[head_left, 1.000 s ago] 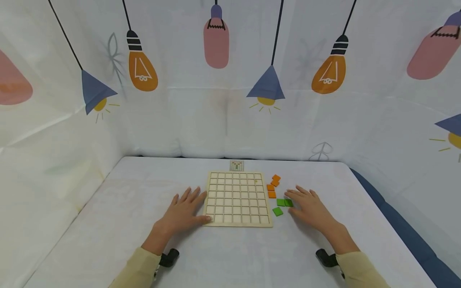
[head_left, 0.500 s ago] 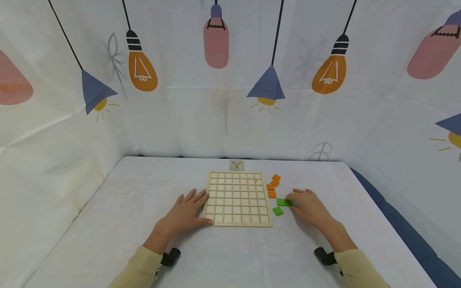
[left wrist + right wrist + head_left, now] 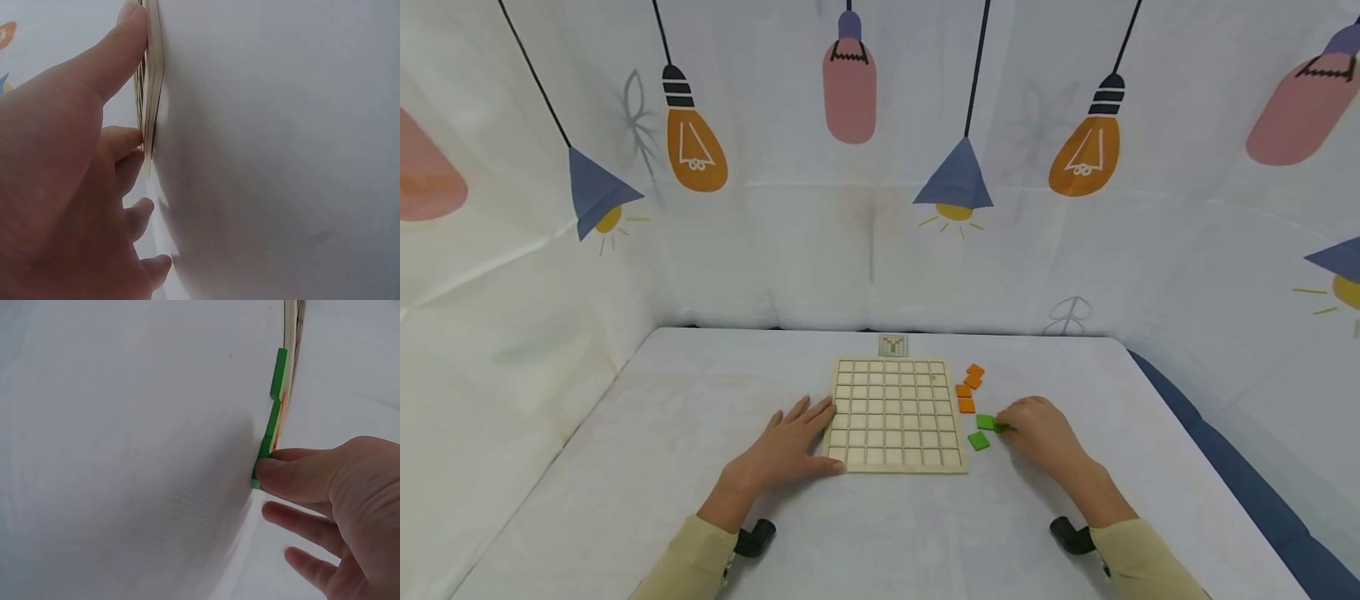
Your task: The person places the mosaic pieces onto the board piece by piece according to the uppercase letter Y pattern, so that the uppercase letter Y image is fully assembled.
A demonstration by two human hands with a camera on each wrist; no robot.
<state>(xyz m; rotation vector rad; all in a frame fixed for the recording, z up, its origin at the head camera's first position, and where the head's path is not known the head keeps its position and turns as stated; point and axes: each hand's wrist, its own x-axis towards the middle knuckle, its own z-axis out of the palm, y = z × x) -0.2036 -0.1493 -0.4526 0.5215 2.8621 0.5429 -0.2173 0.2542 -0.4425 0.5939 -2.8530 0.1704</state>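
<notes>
A pale wooden grid board (image 3: 892, 423) with bare square cells lies on the white table. My left hand (image 3: 786, 446) lies spread at its left edge, thumb over the near-left corner; the left wrist view shows the thumb (image 3: 122, 53) against the board's side. To the right of the board, my right hand (image 3: 1043, 432) pinches a green square tile (image 3: 1002, 426) between thumb and index finger. Its other fingers stand apart in the right wrist view. Two more green tiles lie by it, one beside the held tile (image 3: 985, 422) and one nearer (image 3: 978, 441).
Several orange tiles (image 3: 966, 406) lie along the board's right edge. Behind the board is a small printed pattern card (image 3: 892, 345). White cloth walls (image 3: 820, 250) with printed lamps rise behind and beside the table (image 3: 895, 533).
The right hand has gone from relaxed fingers above the right-hand green tile to pinching it. The left hand has shifted very slightly at the board's edge.
</notes>
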